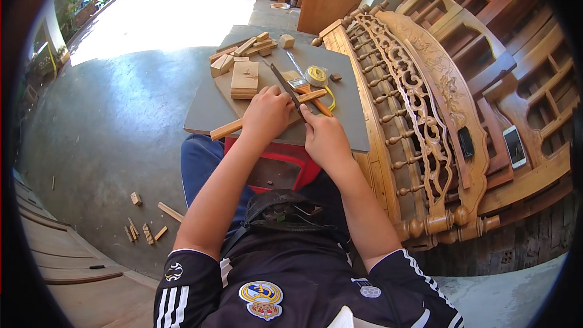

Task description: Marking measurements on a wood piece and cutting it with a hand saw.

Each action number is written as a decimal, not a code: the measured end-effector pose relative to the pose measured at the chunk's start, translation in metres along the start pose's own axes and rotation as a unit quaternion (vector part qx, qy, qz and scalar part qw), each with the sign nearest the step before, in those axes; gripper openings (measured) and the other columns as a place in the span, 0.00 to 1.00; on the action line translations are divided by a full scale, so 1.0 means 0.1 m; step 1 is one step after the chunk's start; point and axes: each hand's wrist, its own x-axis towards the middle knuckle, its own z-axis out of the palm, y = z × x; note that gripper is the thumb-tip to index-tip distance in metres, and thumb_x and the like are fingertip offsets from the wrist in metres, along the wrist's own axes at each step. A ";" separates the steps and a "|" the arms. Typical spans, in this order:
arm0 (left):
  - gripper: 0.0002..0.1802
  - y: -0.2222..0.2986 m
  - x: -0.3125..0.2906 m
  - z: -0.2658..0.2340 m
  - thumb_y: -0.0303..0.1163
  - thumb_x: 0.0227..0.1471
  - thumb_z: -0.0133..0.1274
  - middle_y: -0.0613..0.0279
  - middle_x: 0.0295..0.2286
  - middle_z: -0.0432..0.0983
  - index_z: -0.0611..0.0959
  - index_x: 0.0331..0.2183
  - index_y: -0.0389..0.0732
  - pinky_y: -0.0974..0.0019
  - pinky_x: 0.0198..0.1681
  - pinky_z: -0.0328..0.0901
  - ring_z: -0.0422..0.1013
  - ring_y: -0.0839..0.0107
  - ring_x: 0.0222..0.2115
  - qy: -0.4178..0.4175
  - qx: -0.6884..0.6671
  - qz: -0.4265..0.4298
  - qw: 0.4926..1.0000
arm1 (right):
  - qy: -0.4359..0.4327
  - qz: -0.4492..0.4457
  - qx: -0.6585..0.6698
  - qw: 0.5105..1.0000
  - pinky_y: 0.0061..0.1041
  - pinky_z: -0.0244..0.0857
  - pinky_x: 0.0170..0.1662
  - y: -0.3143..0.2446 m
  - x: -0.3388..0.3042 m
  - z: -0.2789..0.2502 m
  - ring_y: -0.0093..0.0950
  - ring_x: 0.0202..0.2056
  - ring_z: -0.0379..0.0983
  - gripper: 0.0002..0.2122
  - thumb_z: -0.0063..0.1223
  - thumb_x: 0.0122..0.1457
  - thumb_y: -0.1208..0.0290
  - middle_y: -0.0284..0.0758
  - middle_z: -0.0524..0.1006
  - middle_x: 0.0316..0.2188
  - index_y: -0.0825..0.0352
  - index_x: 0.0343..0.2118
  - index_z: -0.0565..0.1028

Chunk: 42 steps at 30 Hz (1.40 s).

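Note:
My left hand (267,114) is closed round a slim wooden strip (227,129), pressing it on the grey tabletop (347,115). Fingers of my right hand (328,140) grip the near end of a long, dark, narrow blade (283,79), a file or a small saw; I cannot tell which. The blade lies across the strip, pointing away and to the left. Any handle is hidden by the hand. Just beyond the strip are a yellow tape measure (316,75) and an orange-handled tool (324,108), partly covered. Left of the blade sits a stack of flat wooden blocks (244,79).
Wood offcuts (246,47) and a wooden cube (286,41) lie at the table's far side. Carved furniture panels (419,91) lean close on the right, with a white phone (514,146) on them. A red stool (276,167) stands under the table edge. Scraps (147,233) litter the floor.

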 end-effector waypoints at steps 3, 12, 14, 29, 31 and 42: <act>0.08 -0.04 -0.05 0.01 0.33 0.53 0.58 0.52 0.31 0.76 0.87 0.32 0.39 0.53 0.47 0.68 0.73 0.52 0.39 0.025 0.033 -0.024 0.999 | -0.035 0.040 -0.020 0.998 0.46 0.70 0.38 -0.19 -0.35 -0.14 0.50 0.34 0.76 0.20 0.48 0.59 0.79 0.51 0.77 0.29 0.69 0.56 0.74; 0.10 -0.03 0.00 -0.14 0.34 0.53 0.59 0.50 0.32 0.78 0.87 0.31 0.37 0.53 0.46 0.69 0.75 0.52 0.40 -0.025 -0.006 -0.024 0.999 | -0.050 0.019 0.003 0.999 0.46 0.69 0.39 -0.27 -0.63 -0.55 0.50 0.34 0.76 0.20 0.48 0.59 0.79 0.50 0.78 0.30 0.70 0.55 0.74; 0.10 -0.03 -0.01 -0.15 0.34 0.51 0.61 0.49 0.29 0.79 0.87 0.32 0.38 0.51 0.41 0.70 0.76 0.48 0.34 0.003 -0.020 -0.017 1.000 | -0.060 0.033 -0.012 0.998 0.46 0.70 0.42 -0.20 -0.30 -0.36 0.50 0.35 0.77 0.21 0.48 0.58 0.80 0.51 0.79 0.30 0.70 0.55 0.75; 0.07 -0.10 0.01 -0.11 0.28 0.48 0.60 0.50 0.29 0.77 0.79 0.28 0.35 0.51 0.42 0.69 0.74 0.49 0.36 0.012 -0.037 0.006 0.999 | -0.079 0.088 0.009 0.993 0.45 0.71 0.38 -0.29 -0.93 -0.64 0.48 0.33 0.77 0.22 0.46 0.59 0.80 0.47 0.77 0.29 0.69 0.58 0.72; 0.07 -0.10 0.03 -0.13 0.27 0.48 0.60 0.50 0.29 0.77 0.79 0.28 0.35 0.51 0.42 0.69 0.74 0.49 0.36 0.004 -0.044 0.013 0.999 | -0.045 0.054 0.002 0.998 0.45 0.69 0.37 -0.22 -0.82 -0.52 0.48 0.31 0.76 0.21 0.49 0.59 0.80 0.47 0.76 0.27 0.68 0.57 0.74; 0.06 -0.11 0.00 -0.10 0.26 0.46 0.61 0.49 0.30 0.79 0.82 0.28 0.35 0.52 0.42 0.69 0.75 0.47 0.36 0.020 -0.026 0.000 0.999 | -0.053 0.042 0.032 0.997 0.43 0.71 0.41 -0.03 -0.37 -0.25 0.49 0.35 0.77 0.22 0.52 0.58 0.79 0.50 0.79 0.29 0.67 0.57 0.74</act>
